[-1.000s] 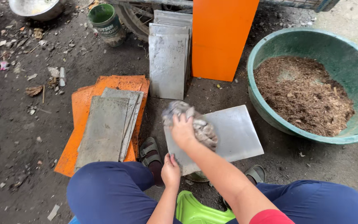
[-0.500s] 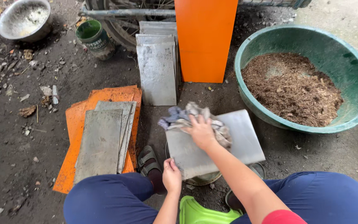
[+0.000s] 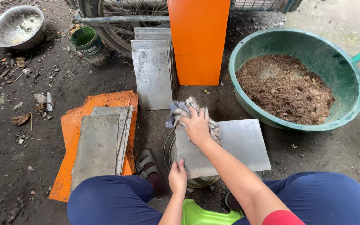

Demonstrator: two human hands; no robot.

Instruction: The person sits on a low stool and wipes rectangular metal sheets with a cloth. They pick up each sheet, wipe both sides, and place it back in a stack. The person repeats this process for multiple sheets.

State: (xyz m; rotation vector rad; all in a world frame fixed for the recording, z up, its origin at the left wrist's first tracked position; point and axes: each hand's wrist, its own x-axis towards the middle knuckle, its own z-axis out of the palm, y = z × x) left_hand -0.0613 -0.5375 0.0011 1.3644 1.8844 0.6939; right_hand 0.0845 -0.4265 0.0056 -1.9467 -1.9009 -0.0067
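Note:
A flat grey metal sheet (image 3: 240, 143) rests in front of my knees on a round metal container. My right hand (image 3: 196, 125) presses a crumpled grey and white rag (image 3: 179, 110) against the sheet's far left corner. My left hand (image 3: 177, 177) grips the sheet's near left edge. My legs in blue trousers frame the bottom of the view, and I sit on a green stool (image 3: 203, 214).
A stack of grey sheets (image 3: 101, 143) lies on orange boards (image 3: 67, 125) at my left. More sheets (image 3: 151, 75) lean beside an upright orange board (image 3: 198, 39). A large green basin (image 3: 346, 75) of brown husk stands at the right. A metal bowl (image 3: 15, 27) and green can (image 3: 86, 43) sit far left.
My right hand has slid the rag across the sheet's far left part. My left hand keeps its hold on the near edge. The camera view shifted slightly.

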